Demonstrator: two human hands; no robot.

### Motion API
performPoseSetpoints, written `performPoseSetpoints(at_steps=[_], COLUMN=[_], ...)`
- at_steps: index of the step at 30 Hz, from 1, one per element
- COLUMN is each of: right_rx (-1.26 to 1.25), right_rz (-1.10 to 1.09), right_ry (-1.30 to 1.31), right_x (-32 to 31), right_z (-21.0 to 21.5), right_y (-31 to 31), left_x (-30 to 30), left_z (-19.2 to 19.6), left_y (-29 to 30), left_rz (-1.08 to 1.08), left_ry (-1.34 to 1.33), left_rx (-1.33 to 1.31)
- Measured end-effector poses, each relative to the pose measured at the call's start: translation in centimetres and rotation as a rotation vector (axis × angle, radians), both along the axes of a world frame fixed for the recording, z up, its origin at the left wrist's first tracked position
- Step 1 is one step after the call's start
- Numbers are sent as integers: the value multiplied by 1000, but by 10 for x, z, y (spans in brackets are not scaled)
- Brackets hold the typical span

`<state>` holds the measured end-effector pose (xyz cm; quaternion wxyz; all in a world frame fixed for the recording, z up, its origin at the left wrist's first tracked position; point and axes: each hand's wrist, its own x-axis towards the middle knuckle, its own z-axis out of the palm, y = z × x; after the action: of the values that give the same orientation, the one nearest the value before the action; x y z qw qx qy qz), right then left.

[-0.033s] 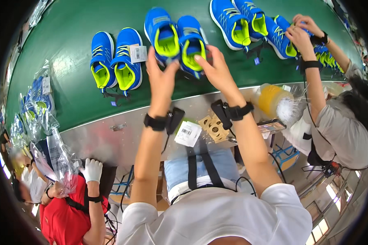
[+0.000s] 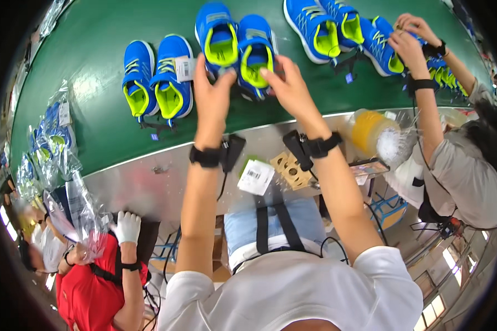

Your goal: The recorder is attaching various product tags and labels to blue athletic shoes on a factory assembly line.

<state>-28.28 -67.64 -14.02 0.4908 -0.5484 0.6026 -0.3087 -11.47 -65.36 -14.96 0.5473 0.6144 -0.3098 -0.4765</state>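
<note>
A blue sneaker (image 2: 215, 19) with a lime-green lining stands heel toward me on the green work surface (image 2: 107, 129). My left hand (image 2: 212, 98) holds its heel end, thumb on the near side and fingers at the left. Beside it is the matching right sneaker (image 2: 254, 30). My right hand (image 2: 294, 91) grips that one's heel, with the thumb at the lime opening and fingers along the outer side. Both hands are closed; part of each heel is hidden. To the left rests another pair of blue sneakers (image 2: 172, 55), with a white tag (image 2: 185, 69) on it.
Blue sneakers (image 2: 310, 30) stand to the right, where a co-worker's hands (image 2: 411, 47) work. Bagged shoes (image 2: 52, 135) lie at the left, near a person in red (image 2: 88, 289). White labels (image 2: 255, 177), a cardboard piece (image 2: 290, 171) and a yellow-banded roll (image 2: 368, 132) lie on the metal ledge.
The two sneakers in my hands have shifted slightly away from me. My hands remain at their heels. The co-worker's hands on the right have moved a little.
</note>
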Motion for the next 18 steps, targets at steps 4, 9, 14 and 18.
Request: performPoseSetpoints(at_steps=[4,9,14,18], right_rx=[-144,-168,-133,-236], right_rz=[68,-84,60,312], right_ry=[7,49,309,611], right_x=[-2,-51,-88,-104], right_z=[7,59,68,46], right_y=[2,56,127,166], left_x=[14,-9,-8,-28], left_z=[19,35,19,23], left_y=[-3,77,155,170], left_rz=[1,-122,-354,-484], left_ry=[-116,-935,-312,-624], left_rx=[-26,-293,359,297])
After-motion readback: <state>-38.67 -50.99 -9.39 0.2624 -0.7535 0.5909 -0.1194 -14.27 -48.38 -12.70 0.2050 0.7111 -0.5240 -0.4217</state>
